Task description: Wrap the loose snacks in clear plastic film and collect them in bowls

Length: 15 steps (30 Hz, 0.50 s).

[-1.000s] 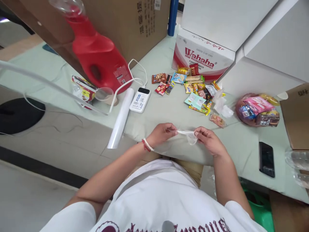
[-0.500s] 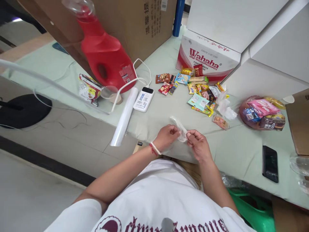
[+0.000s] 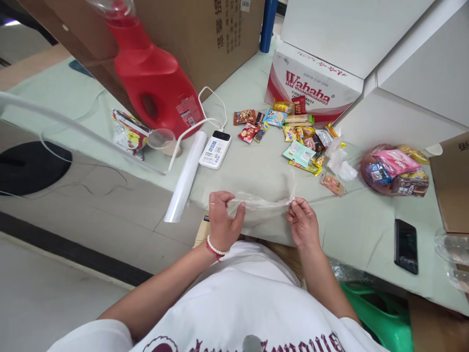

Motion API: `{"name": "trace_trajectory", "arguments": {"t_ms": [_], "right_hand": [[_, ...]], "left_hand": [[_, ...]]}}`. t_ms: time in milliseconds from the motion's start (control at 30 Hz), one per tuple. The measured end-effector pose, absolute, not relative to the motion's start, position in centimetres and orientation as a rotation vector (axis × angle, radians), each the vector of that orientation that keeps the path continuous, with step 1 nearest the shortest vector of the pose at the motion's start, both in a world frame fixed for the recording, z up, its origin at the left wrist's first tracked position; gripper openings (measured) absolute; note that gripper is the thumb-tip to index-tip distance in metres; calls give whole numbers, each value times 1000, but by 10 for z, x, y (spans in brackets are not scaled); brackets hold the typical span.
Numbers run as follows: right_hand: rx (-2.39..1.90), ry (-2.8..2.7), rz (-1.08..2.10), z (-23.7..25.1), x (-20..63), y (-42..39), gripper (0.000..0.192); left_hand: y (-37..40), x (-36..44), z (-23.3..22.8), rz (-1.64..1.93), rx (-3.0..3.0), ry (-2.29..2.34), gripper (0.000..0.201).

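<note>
A thin clear plastic bag stretches sideways between my two hands, low over the front of the table. My right hand pinches its right end between thumb and fingertips, and a loose wisp of film stands up there. On the other side, my left hand has the bag's left end at its curled fingers, with the thumb apart from the index finger. Exactly how the film passes through those fingers is hard to see. A bead bracelet circles my left wrist.
Behind my hands lie several wrapped snacks and a crumpled clear bag. To the left are a white power bank, a white roll and a red jug. A filled snack bag and a phone are right.
My left hand has moved left, away from the right hand, and its fingers have spread. The bunched plastic bag is now drawn out long between them. My right hand has barely moved.
</note>
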State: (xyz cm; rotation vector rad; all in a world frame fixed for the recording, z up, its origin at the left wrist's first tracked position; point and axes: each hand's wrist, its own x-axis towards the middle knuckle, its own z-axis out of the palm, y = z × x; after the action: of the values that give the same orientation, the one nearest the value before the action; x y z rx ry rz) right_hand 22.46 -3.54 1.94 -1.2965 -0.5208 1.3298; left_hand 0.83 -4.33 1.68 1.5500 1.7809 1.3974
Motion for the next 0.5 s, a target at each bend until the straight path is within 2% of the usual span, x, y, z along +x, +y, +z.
{"name": "trace_trajectory", "arguments": {"t_ms": [67, 167, 267, 500], "right_hand": [[-1306, -623, 1331, 22, 227, -34, 36], [-1309, -779, 1331, 26, 228, -32, 34], [-1334, -920, 1293, 28, 231, -31, 31], [-1385, -853, 1242, 24, 253, -35, 31]], "left_hand": [[-32, 7, 26, 1391, 1940, 1600, 29], [-11, 21, 30, 1075, 2197, 1229, 34], [1, 37, 23, 871, 1995, 1116, 23], [-1, 24, 19, 1057, 1128, 1228, 29]]}}
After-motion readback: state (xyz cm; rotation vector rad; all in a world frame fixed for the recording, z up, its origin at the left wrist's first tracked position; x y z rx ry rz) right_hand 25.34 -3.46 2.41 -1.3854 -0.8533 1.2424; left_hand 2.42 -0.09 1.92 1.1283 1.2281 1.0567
